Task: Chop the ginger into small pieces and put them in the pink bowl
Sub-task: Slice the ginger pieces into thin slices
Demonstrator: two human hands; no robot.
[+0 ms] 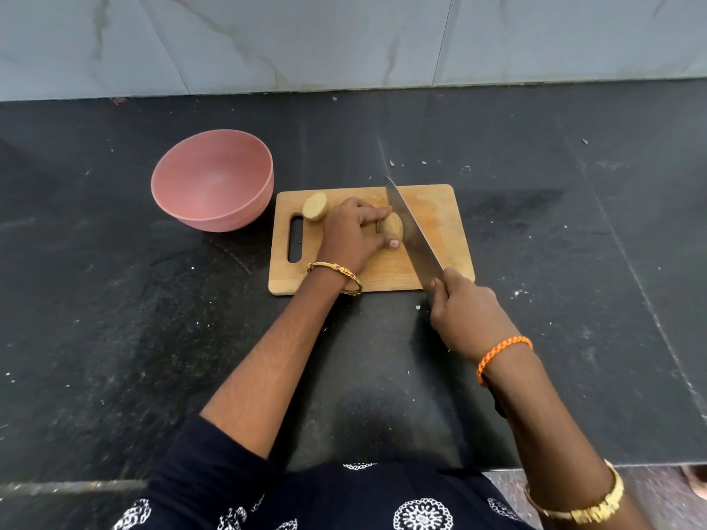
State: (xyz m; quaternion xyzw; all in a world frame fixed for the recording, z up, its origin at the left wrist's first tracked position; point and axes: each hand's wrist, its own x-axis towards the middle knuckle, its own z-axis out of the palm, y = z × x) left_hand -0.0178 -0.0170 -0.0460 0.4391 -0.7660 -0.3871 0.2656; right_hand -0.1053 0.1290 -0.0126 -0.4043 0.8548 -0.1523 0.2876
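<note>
The left hand [354,231] is clamped over a ginger piece [391,226] near the middle of the wooden chopping board [440,223], fingers on top and the thumb pressed against its near side. Only the right end of that piece shows; the rest is hidden under the fingers. The right hand [465,311] is closed tightly around the handle of a chef's knife [411,233]; the handle itself is fully covered by the fist. The blade slants up and to the left across the board, its flat just beside the exposed end of the held piece; whether the edge touches the ginger cannot be told. A second ginger piece [315,206], cut face showing, lies at the board's far left corner, above the handle slot. The pink bowl [212,181] stands on the black stone counter [114,300] just left of the board, with nothing visible inside. Small pale scraps dot the counter. A marble-patterned wall [344,40] rises behind.
</note>
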